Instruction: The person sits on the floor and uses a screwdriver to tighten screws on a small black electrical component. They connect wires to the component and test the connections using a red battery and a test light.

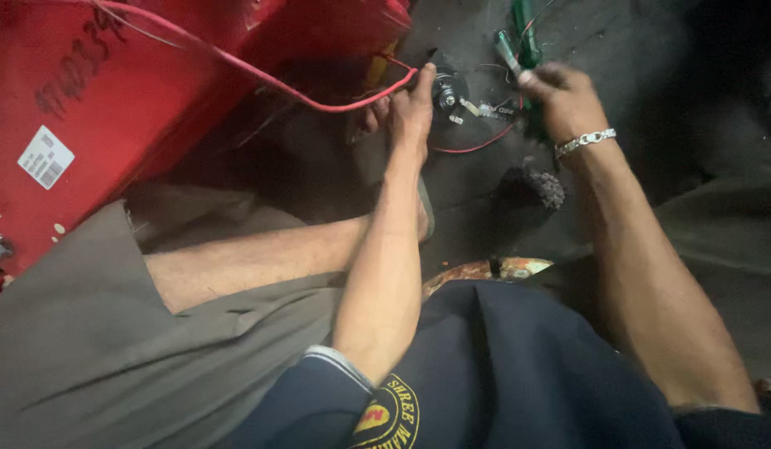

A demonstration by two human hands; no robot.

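**Two hands at a small black part and its wires, seen from the head camera**

The left hand (413, 106) reaches forward along an outstretched forearm; its grip is closed around a red wire (261, 75), which runs from the upper left across the red metal body (152, 91) to the fingers. Just right of this hand lies a small round black part (448, 90) on the dark floor (618, 58), with short metal terminals and thin red leads beside it. The right hand (564, 100), wearing a silver chain bracelet (585, 141) at the wrist, has its grip clamped on a green-handled screwdriver (518, 41), the handle pointing up and away. A dark, fuzzy clump (535, 185) lies on the floor between the two forearms. A white label (44, 156) sits on the red body at left. Grey trousers and a navy shirt fill the foreground.
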